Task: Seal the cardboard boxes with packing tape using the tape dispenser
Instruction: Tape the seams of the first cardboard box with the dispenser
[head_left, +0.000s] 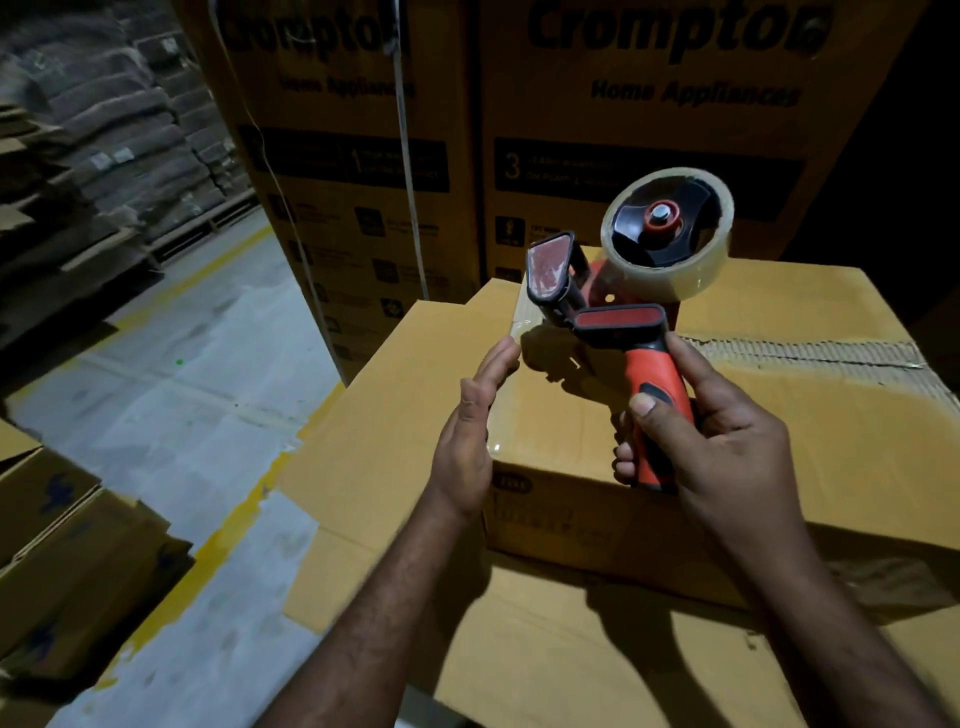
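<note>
Tall printed cartons (649, 130) stand behind a cardboard box (779, 415) that rests on flat cardboard (519, 675). Above the box, the right hand (727, 431) grips the tape dispenser (623, 322) by its orange handle. The left hand (472, 436), fingers straight and together, touches the clear tape strip (524, 322).

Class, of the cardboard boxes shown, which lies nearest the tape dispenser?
The small box under the tape dispenser, stacked on a wider box; the tall Crompton-printed boxes stand behind it.
</note>
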